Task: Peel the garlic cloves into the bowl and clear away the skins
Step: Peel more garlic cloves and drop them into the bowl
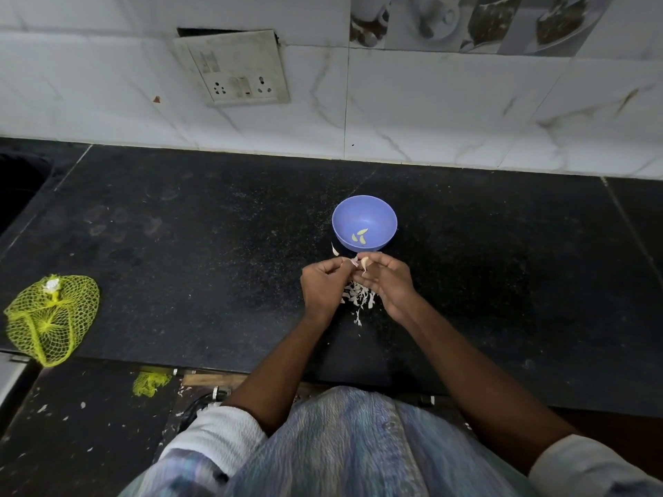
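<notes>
Garlic clove [364, 261], partly peeled, sits pinched between the two hands just in front of the near rim of the blue bowl [344, 213]. From the head camera, the right hand [385, 281] curls its thumb and fingertips round the clove, while the left hand [323, 285] pinches a strip of skin [353, 261] that hangs from it; both hands are closed tight on their hold and hover just above the dark desk [215, 245]. Inside the bowl lie three peeled cloves [360, 236], close together near its bottom. Under and between the hands a heap of pale skins [358, 297] is scattered on the desk, and one loose skin [334, 250] lies just left of the bowl's base. Well off to the left, at the desk's near edge, rests a yellow mesh bag [50, 317]. On the tiled wall behind is a socket plate [233, 68]. Scraps of skin and a bit of yellow mesh [150, 383] lie on the floor below.
</notes>
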